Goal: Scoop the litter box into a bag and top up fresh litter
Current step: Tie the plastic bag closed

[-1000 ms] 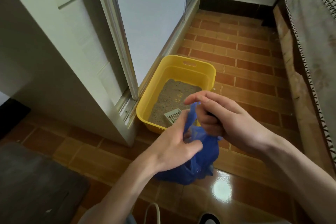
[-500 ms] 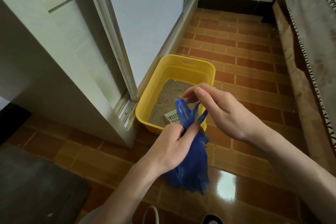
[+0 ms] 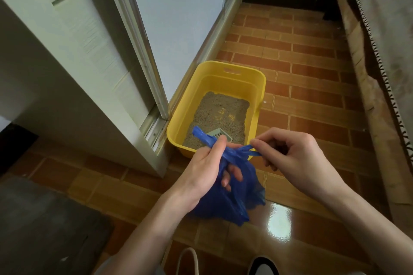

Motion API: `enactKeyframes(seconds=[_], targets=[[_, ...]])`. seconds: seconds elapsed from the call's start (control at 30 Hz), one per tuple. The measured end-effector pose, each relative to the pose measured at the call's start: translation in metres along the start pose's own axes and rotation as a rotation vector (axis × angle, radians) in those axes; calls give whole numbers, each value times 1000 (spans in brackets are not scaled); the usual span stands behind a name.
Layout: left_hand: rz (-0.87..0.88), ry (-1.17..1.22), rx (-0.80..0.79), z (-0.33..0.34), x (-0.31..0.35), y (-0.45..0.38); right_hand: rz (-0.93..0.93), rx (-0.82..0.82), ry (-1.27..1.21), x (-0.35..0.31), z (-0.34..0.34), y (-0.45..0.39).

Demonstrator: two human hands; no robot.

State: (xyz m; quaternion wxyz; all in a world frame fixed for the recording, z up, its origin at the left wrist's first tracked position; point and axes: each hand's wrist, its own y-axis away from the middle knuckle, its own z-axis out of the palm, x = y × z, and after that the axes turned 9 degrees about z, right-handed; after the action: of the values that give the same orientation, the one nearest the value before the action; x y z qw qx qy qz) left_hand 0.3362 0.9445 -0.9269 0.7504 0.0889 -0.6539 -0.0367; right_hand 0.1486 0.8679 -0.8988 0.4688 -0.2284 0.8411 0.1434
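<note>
A thin, crinkly blue plastic bag hangs low in the middle of the frame, its film bunched and slightly see-through, so the fingers behind it show as a pale blur. The left hand grips the gathered neck, one twisted handle sticking up and to the left past the thumb. The right hand pinches the other handle between thumb and forefinger and draws it out sideways to the right as a tight, flat strip.

Just beyond the hands, at frame centre, stands the yellow litter box, a smooth moulded tub with rounded corners and a slot handle cut into its far wall. It sits on the floor against the sliding door track. Inside lies grainy grey-brown litter, and a pale slotted scoop rests on it at the near end (mostly hidden by the bag handle).

The floor is glossy brick-pattern tile, orange-brown, with a bright glare spot at lower right. A dark, dull mat fills the lower left.

Compared with half a second ago, the two handles, then standing up together between the hands, are now pulled apart; the right hand has moved off to the right, and the bag sags fuller below the left wrist.
</note>
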Motion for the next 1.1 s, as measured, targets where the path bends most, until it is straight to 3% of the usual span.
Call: enactKeyframes(seconds=[0.17, 0.27, 0.37, 0.43, 0.47, 0.6, 0.7, 0.93, 1.1], targets=[[-16, 17, -12, -5, 2, 0, 65, -204, -292, -8, 8, 13], [15, -78, -85, -10, 6, 0, 106, -354, -247, -4, 9, 18], [32, -201, -154, -13, 11, 0, 47, -157, -68, 4, 10, 14], [42, -326, -221, -14, 15, 0, 42, 0, -115, 11, 12, 5], [51, -391, -255, -13, 17, 0, 41, 3, -164, 14, 15, -1], [119, -507, -326, -12, 27, 2, 77, -228, -242, 22, 30, -22], [175, -630, -323, -12, 30, 5, 92, -296, -171, 24, 39, -22], [525, -1090, -219, -16, 24, 20, 101, -248, -64, 22, 40, -17], [719, -1170, -110, -14, 5, 27, 171, -281, -139, 21, 40, -14]])
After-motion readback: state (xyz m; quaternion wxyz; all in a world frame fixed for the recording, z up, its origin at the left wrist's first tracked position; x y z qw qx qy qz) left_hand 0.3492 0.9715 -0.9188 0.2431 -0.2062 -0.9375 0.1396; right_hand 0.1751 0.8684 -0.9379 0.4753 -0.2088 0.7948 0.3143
